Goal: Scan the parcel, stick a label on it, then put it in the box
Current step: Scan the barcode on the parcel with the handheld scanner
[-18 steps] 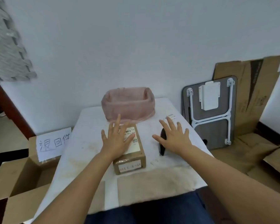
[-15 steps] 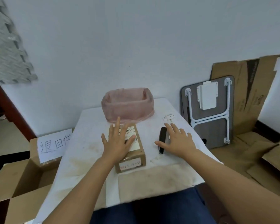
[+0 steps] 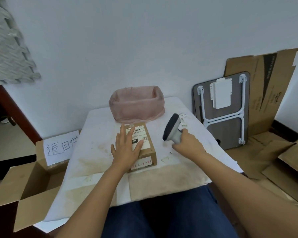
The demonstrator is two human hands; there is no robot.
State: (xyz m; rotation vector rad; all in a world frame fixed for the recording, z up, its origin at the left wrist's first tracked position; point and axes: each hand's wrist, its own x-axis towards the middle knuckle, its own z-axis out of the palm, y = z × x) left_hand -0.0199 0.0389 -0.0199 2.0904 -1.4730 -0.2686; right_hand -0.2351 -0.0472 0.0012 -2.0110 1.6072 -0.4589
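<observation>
A brown cardboard parcel [image 3: 149,149] with a white shipping label on top lies in the middle of the white table [image 3: 96,127]. My left hand [image 3: 126,148] rests flat on its left half, fingers spread. My right hand [image 3: 187,143] grips the handle of a grey and black scanner [image 3: 171,128], lifted off the table just right of the parcel, its head tilted up and to the left. Small white label strips [image 3: 183,120] lie on the table behind the scanner. An open cardboard box [image 3: 24,182] stands on the floor at the left.
A pink fabric basket [image 3: 136,103] sits at the table's back edge. A white sheet with handwriting [image 3: 61,146] is stuck on the open box's flap. A folded grey table [image 3: 222,110] and flattened cardboard [image 3: 265,93] lean on the wall at the right.
My right hand closed around the scanner, which lay flat on the table, and raised it upright. My left hand stayed on the parcel.
</observation>
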